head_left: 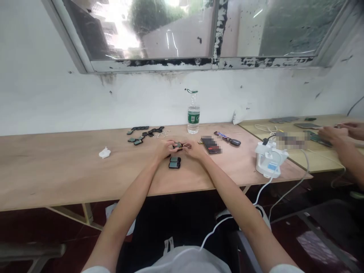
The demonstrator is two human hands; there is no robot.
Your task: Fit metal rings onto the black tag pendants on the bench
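My left hand (165, 149) grips a small black device with a grey-green screen (178, 145), holding it just above the wooden table. Close against its right side is my right hand (195, 149), thumb and fingers pinched together; whatever is between them is too small to make out. Two similar small black devices with screens (174, 162) lie side by side just below my hands. Behind my left hand, several more black pieces (138, 141) are scattered in a loose group. Tiny pale parts (161, 134) lie beside them.
A water bottle (193, 119) stands near the wall. To the right lie a phone (211, 145), a wrapped bar (222, 135) and a black key fob-like object (234, 142). A white power strip (269, 161) trails cables. Crumpled tissue (104, 152) sits left. Another person's hands (338, 132) work far right.
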